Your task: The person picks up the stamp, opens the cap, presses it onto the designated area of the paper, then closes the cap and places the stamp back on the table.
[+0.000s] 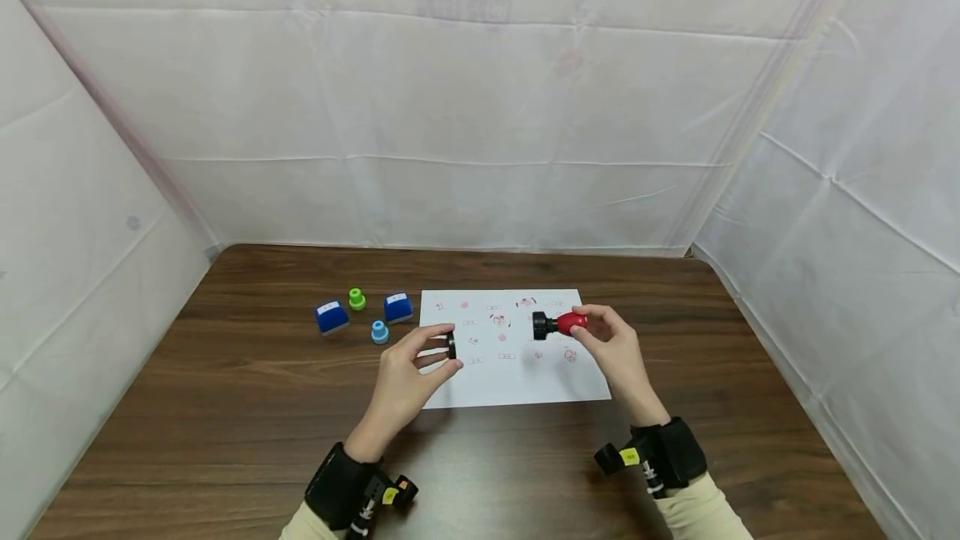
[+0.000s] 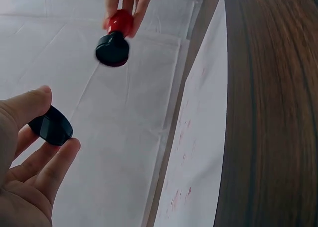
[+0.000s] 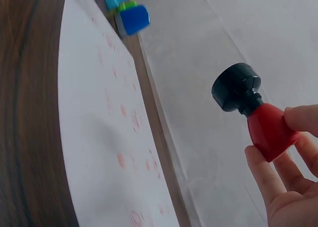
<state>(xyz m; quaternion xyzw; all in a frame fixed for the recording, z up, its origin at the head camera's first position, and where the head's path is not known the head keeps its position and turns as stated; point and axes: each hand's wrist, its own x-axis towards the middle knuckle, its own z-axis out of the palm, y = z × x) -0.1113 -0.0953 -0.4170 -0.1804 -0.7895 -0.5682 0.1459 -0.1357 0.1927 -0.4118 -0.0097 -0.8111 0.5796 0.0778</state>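
Note:
In my right hand I hold a stamp by its red handle, between thumb and fingers; its round black head points left. My left hand pinches a round black cap between thumb and fingers, apart from the stamp. Both hands are raised over a white sheet of paper that bears several small red stamped marks. In the left wrist view the stamp's black head faces toward the cap.
Left of the paper stand two blue block-shaped stamps, a small green stamp and a small light blue stamp. The brown wooden table is bordered by white sheet walls at the back and sides.

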